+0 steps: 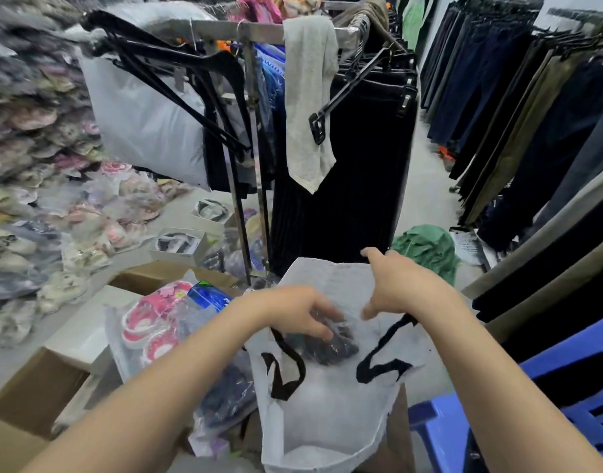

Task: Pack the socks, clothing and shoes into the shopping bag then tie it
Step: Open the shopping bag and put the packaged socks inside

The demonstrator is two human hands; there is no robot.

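Fingers (315,327) of left hand (293,310) grip dark plastic-wrapped packet (337,346) at mouth of white, black-handled shopping bag (327,404); right hand (399,285) fingers spread above.

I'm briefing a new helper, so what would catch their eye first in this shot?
The white bag low in the centre, with the left hand holding a dark packet in its mouth and the right hand at its far rim. Next, pink shoes in plastic just left of the bag, and a blue stool at bottom right.
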